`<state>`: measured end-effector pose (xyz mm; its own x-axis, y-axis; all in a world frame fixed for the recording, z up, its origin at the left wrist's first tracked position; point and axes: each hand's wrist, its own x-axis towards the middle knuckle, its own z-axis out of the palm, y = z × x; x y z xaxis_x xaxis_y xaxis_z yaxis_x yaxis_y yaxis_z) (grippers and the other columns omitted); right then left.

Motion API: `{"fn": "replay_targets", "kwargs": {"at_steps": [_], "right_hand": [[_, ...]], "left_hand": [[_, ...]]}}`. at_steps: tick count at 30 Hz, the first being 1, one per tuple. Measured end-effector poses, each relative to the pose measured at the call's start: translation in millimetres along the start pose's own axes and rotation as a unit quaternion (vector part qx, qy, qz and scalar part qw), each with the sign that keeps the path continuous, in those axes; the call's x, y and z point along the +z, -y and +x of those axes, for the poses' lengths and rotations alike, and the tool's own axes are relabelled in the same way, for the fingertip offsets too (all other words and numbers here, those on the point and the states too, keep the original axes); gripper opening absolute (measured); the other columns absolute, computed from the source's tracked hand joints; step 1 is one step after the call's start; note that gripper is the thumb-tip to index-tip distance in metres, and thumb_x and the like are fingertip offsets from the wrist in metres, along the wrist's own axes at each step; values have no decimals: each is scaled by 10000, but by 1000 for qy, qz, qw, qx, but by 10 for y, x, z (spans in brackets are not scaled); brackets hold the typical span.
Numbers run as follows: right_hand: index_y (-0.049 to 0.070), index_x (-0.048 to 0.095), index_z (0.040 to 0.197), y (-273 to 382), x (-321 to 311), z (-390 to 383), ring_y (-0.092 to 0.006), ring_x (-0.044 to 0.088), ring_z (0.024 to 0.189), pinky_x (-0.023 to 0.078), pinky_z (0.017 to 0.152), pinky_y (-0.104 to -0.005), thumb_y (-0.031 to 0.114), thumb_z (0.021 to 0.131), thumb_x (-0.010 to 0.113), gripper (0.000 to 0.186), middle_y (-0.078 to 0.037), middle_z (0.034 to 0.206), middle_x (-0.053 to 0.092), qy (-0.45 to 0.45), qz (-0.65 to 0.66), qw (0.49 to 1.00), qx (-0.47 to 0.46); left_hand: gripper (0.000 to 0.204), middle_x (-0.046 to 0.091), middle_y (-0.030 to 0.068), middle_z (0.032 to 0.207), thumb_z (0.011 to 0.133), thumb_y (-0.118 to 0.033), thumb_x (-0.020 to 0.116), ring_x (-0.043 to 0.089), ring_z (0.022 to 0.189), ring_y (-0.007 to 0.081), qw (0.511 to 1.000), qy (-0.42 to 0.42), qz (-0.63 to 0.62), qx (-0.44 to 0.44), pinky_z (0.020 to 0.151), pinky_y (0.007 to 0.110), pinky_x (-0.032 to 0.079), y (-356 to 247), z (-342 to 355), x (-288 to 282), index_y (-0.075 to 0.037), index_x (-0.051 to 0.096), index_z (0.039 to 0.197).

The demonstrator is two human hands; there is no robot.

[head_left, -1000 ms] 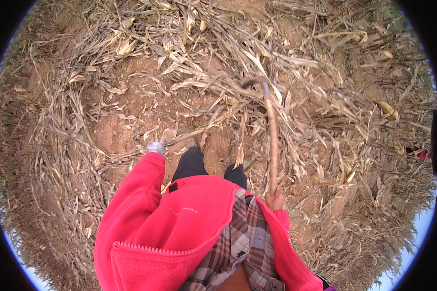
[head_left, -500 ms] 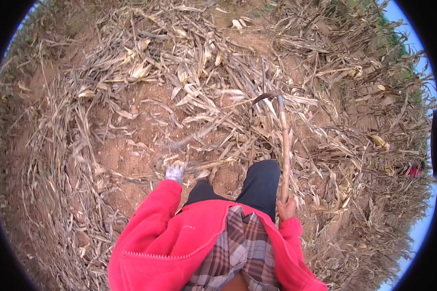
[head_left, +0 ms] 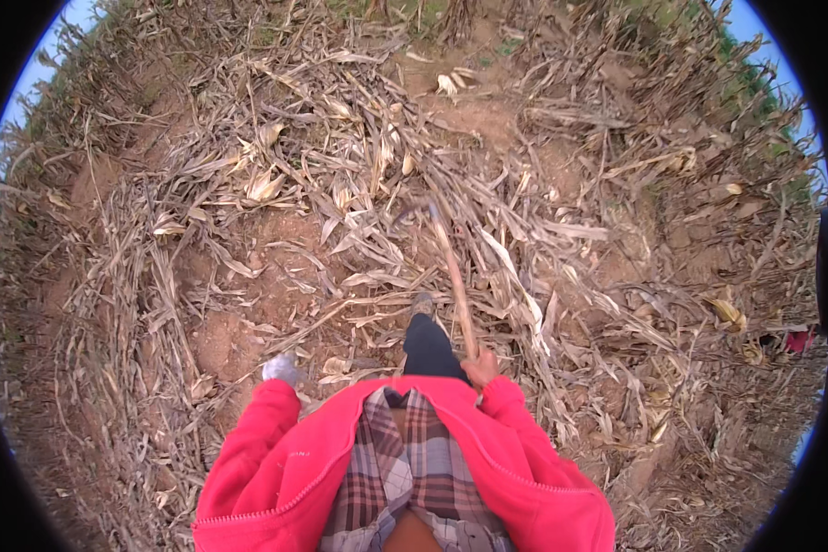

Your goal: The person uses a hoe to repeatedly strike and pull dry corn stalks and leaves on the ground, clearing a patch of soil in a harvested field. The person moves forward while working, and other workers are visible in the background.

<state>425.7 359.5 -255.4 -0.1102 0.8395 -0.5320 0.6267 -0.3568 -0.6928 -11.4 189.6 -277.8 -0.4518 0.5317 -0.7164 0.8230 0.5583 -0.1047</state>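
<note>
My right hand (head_left: 481, 368) is closed round the lower end of a long wooden handle. It belongs to a sickle (head_left: 453, 271), whose dark curved blade points left at the far end and looks slightly blurred over the dry stalks. My left hand (head_left: 281, 369), in a pale glove, is low at the left, its fingers curled at the end of a dry corn stalk (head_left: 327, 316). That stalk slants up and right toward my shoe; the fingers' grip on it is partly hidden.
Dry corn stalks and husks (head_left: 469, 198) lie thickly in a band across the ground ahead. Bare reddish soil (head_left: 225, 345) shows between them. Pale husked cobs (head_left: 265, 187) lie at the upper left. My dark trouser leg (head_left: 430, 350) is between my hands. Standing plants (head_left: 754, 101) edge the field.
The sickle and my right hand have swung left, bringing the blade over the middle stalks. My left hand has moved left and slightly down with the stalk. My legs have shifted.
</note>
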Motion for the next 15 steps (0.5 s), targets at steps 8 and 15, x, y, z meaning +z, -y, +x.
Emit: {"fn": "replay_targets", "kwargs": {"at_steps": [8, 15], "right_hand": [[-22, 548, 955, 708, -550, 1114, -422, 617, 740, 477, 664, -472, 178, 685, 651, 352, -246, 755, 620, -69, -27, 989, -131], [-19, 509, 1027, 766, -1044, 1686, -340, 602, 667, 473, 605, -423, 152, 720, 678, 390, -172, 745, 606, -148, 54, 980, -124]], "left_hand": [[308, 657, 200, 944, 817, -285, 523, 633, 912, 373, 972, -181, -126, -75, 819, 465, 493, -82, 231, -1405, -168, 624, 1084], [342, 651, 207, 964, 783, -290, 558, 621, 965, 354, 968, -151, -194, -46, 833, 430, 486, -283, 164, -1602, -159, 630, 1090]]}}
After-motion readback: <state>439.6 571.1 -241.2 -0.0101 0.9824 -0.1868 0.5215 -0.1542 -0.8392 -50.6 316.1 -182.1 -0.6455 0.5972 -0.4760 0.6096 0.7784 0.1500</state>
